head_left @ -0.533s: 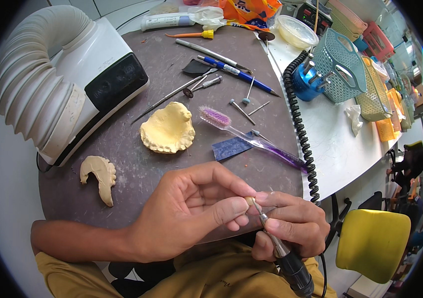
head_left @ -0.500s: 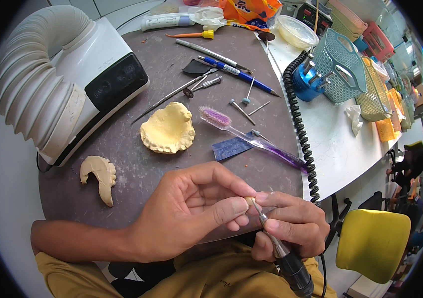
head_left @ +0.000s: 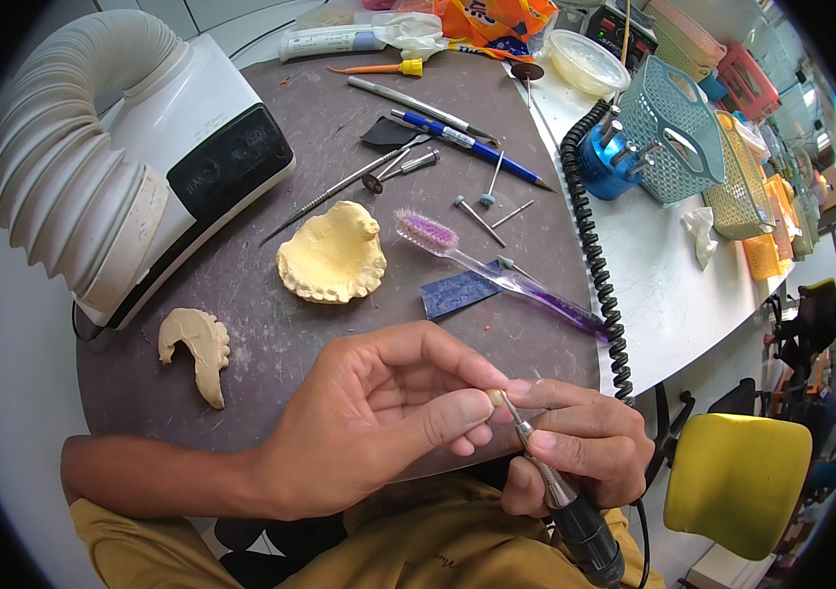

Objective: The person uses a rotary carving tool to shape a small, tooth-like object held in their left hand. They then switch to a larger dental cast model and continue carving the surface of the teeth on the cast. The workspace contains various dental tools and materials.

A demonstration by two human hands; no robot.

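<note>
Between the thumb and fingertips of my left hand [head_left: 364, 417] is a small tooth-coloured dental crown [head_left: 496, 398], mostly covered by the fingers. My right hand [head_left: 599, 442] grips a dental handpiece [head_left: 585, 535] with a black body and metal nose. Its thin bur meets the crown, or nearly so; exact contact is too small to tell. Both hands are close together over the table's front edge. Beyond them lie a pale yellow plaster dental model [head_left: 331, 255] and, further left, a beige curved model piece [head_left: 204, 348] with teeth.
A white box with a ribbed hose [head_left: 35, 147] stands at left. A purple toothbrush [head_left: 516, 280], blue abrasive strip [head_left: 459, 293], blue pen [head_left: 477, 147] and several burs lie on the table. At right are a coiled black cord [head_left: 594, 245], blue bur holder [head_left: 609, 162] and baskets [head_left: 668, 128].
My right hand and the handpiece have shifted slightly right and down, so the bur sits a little differently at the crown. My left hand stays almost still.
</note>
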